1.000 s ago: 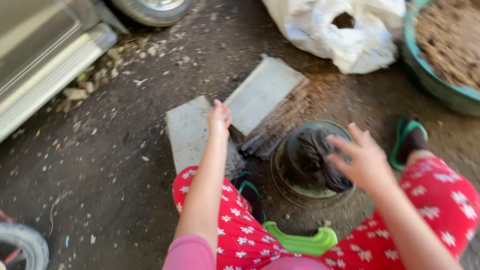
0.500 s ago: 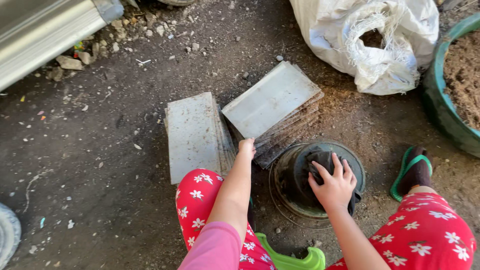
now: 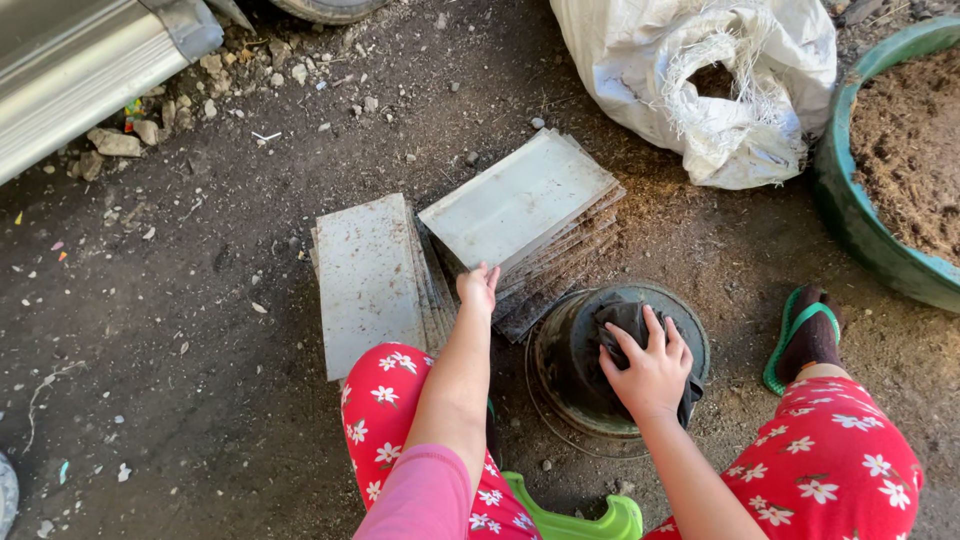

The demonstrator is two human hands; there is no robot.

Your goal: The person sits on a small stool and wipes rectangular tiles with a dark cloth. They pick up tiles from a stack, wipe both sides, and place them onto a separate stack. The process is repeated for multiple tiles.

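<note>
My right hand [image 3: 650, 368] presses down on a dark cloth [image 3: 628, 322] that lies over a round dark green pot [image 3: 570, 365] on the ground between my knees. My left hand [image 3: 478, 288] reaches forward and its fingers touch the near edge of a fanned stack of grey rectangular sheets [image 3: 520, 205]. A second stack of similar grey sheets [image 3: 368, 280] lies just left of that hand. My legs in red flowered trousers [image 3: 385, 395] frame the pot.
A white woven sack [image 3: 700, 80] stands open at the back right. A large green basin [image 3: 850, 215] of brown soil sits at the right edge. A metal panel [image 3: 90, 60] and small stones lie at the top left. A green stool [image 3: 590, 520] is under me.
My right hand has come down onto the cloth on the pot. My left hand has slid from the left stack to the edge of the right stack. The view has shifted.
</note>
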